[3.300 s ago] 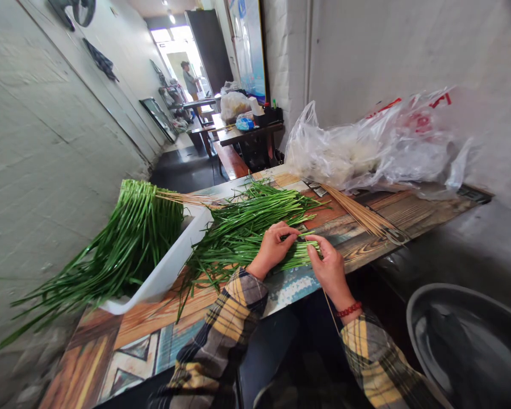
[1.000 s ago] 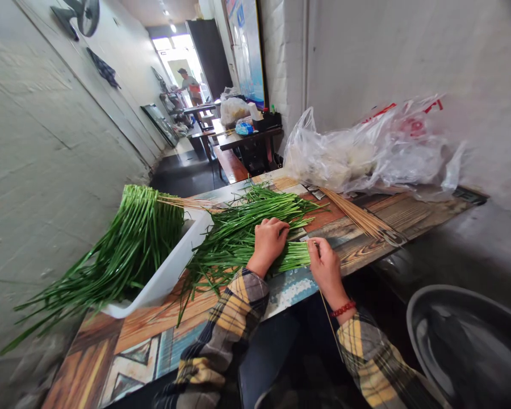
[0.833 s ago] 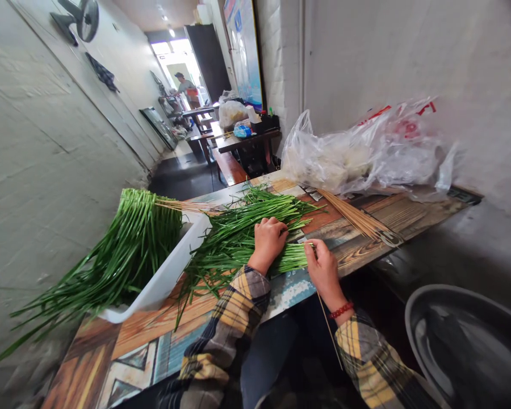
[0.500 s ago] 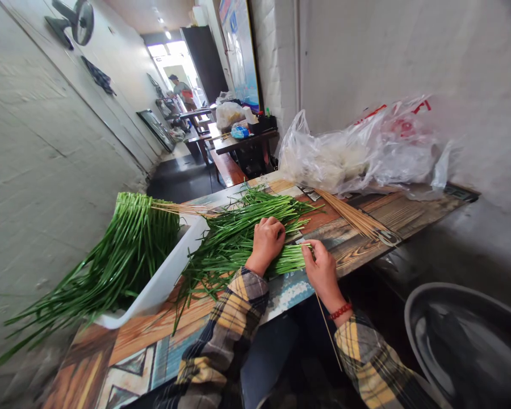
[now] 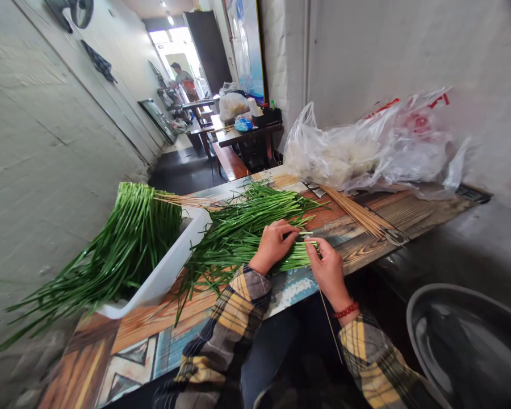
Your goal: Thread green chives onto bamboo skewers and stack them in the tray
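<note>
Green garlic chives (image 5: 255,213) lie in a loose pile on the wood-patterned table, cut stem ends pointing right. My left hand (image 5: 276,244) rests over the near chives, thumb and fingers closed on a chive stalk whose pale end sticks out toward my right hand (image 5: 327,270). That right hand grips a thin bamboo skewer (image 5: 331,329), which slants down below the table edge. Pale chive ends meet its fingertips; the skewer's tip is hidden there. On the left, a white tray (image 5: 164,275) holds a thick row of chives (image 5: 147,227) threaded on skewers.
Loose bamboo skewers (image 5: 357,213) lie on the table's right side, before clear plastic bags (image 5: 366,150) against the wall. A large grey basin (image 5: 417,341) stands low at right. Farther back are another table (image 5: 251,135), a bench (image 5: 230,162) and a person near the doorway (image 5: 183,79).
My left hand has moved slightly right, and its fingers have stretched toward my right hand with a stalk now showing past them. The right hand keeps its grip; the view has shifted a little.
</note>
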A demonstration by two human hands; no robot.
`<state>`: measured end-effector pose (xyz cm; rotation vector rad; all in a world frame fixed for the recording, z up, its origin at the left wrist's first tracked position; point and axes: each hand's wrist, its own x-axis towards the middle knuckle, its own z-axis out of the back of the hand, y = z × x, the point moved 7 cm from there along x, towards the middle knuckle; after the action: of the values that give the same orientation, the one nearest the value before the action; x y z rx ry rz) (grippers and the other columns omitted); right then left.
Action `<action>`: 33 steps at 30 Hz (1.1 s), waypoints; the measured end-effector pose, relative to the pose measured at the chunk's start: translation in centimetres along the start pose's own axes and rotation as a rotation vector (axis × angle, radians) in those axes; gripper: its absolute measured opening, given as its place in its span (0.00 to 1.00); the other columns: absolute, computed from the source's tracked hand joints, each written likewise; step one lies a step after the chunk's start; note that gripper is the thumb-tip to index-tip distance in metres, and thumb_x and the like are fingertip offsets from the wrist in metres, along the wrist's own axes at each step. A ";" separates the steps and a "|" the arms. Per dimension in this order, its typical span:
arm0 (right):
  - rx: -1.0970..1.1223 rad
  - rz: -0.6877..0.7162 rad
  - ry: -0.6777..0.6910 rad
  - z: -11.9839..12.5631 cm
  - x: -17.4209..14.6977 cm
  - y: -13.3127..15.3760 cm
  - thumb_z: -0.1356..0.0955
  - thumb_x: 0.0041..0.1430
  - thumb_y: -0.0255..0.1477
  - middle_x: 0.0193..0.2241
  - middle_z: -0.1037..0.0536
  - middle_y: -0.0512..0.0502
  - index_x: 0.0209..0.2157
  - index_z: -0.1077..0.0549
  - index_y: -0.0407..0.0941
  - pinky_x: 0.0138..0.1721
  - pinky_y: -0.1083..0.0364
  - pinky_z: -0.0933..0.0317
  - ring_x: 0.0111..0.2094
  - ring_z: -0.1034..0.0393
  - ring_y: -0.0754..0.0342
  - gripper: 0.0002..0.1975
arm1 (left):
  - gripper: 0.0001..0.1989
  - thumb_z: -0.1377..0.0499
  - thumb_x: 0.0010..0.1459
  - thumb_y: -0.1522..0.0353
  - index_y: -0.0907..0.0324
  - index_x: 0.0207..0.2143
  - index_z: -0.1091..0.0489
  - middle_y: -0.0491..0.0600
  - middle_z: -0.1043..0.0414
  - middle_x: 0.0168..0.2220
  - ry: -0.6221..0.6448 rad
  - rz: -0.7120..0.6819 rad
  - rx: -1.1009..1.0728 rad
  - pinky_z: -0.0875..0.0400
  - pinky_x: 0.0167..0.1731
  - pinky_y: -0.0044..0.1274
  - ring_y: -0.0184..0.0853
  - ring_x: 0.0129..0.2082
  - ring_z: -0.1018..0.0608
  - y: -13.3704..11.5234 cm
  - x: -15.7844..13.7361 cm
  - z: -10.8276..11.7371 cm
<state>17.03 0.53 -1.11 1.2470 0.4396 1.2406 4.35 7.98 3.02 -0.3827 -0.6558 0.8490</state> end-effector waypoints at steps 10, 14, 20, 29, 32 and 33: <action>0.051 0.020 -0.002 0.1 -0.1 0.0 0.38 0.62 0.37 0.36 0.20 0.44 0.40 0.26 0.43 0.38 0.54 0.37 0.36 0.26 0.50 0.14 | 0.08 0.41 0.56 0.70 0.55 0.37 0.24 0.46 0.27 0.32 -0.021 0.020 -0.018 0.35 0.38 0.24 0.33 0.36 0.28 -0.6 -0.4 0.1; 0.052 0.003 -0.016 0.1 -0.1 -0.4 0.38 0.62 0.38 0.35 0.20 0.44 0.40 0.26 0.43 0.38 0.54 0.36 0.35 0.26 0.50 0.15 | 0.09 0.41 0.56 0.71 0.55 0.39 0.24 0.46 0.27 0.32 -0.032 0.014 -0.038 0.36 0.37 0.24 0.33 0.36 0.28 -0.9 -0.6 0.2; 0.043 -0.016 -0.010 0.0 0.0 -0.6 0.38 0.61 0.38 0.35 0.20 0.44 0.40 0.26 0.43 0.36 0.54 0.36 0.34 0.27 0.50 0.15 | 0.06 0.41 0.56 0.72 0.57 0.33 0.24 0.47 0.27 0.32 -0.027 -0.001 -0.065 0.35 0.38 0.24 0.33 0.36 0.27 -0.9 -0.7 0.2; 0.055 -0.012 -0.006 0.1 0.0 -0.2 0.38 0.61 0.38 0.36 0.20 0.43 0.40 0.26 0.43 0.38 0.53 0.37 0.36 0.26 0.49 0.16 | 0.06 0.41 0.55 0.73 0.57 0.32 0.24 0.47 0.26 0.32 -0.040 -0.012 -0.095 0.34 0.38 0.24 0.33 0.36 0.27 -0.9 -0.7 0.2; 0.055 -0.014 -0.006 0.1 0.0 -0.3 0.38 0.61 0.38 0.36 0.20 0.43 0.40 0.26 0.43 0.38 0.53 0.37 0.35 0.26 0.50 0.16 | 0.06 0.41 0.55 0.73 0.58 0.32 0.24 0.47 0.26 0.32 -0.045 -0.008 -0.102 0.34 0.39 0.24 0.33 0.36 0.27 -0.9 -0.7 0.2; 0.056 -0.012 -0.006 0.0 0.0 -0.3 0.38 0.61 0.37 0.36 0.20 0.43 0.41 0.26 0.43 0.38 0.53 0.36 0.35 0.27 0.50 0.16 | 0.06 0.42 0.55 0.73 0.57 0.32 0.24 0.47 0.26 0.32 -0.046 -0.004 -0.101 0.34 0.39 0.24 0.33 0.36 0.27 -0.9 -0.7 0.2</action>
<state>17.22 0.57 -1.39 1.2932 0.4792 1.2217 4.34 6.88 3.41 -0.4534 -0.7435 0.8247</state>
